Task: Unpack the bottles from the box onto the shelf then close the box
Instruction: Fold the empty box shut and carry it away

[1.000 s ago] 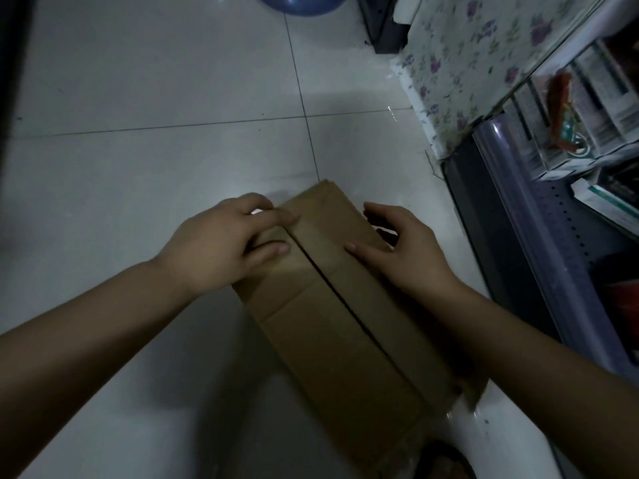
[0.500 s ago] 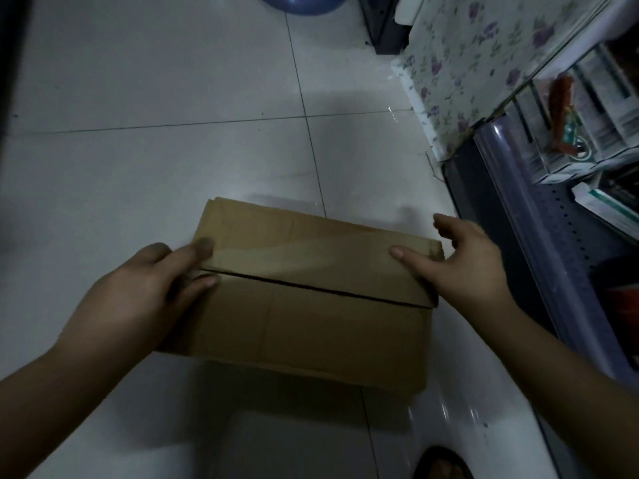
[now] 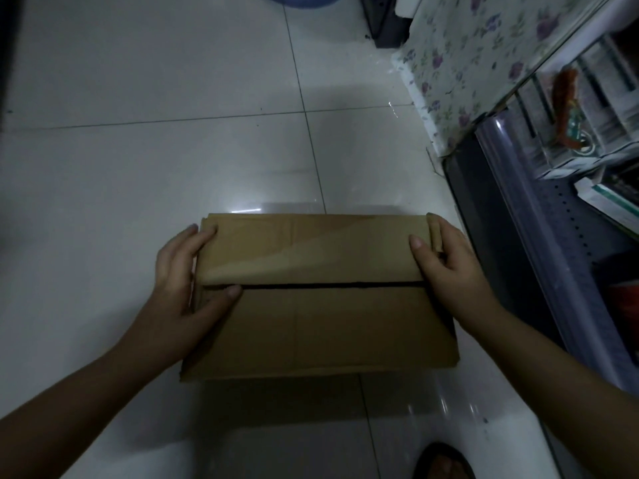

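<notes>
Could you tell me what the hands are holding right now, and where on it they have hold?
The cardboard box: the left hand holds its left end, the right hand its right end.

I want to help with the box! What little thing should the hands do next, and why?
Probably lift the far flap open. The cardboard box lies on the tiled floor with both flaps folded shut, so no bottles can come out yet. The left hand and right hand already hold its ends, beside the shelf.
</notes>
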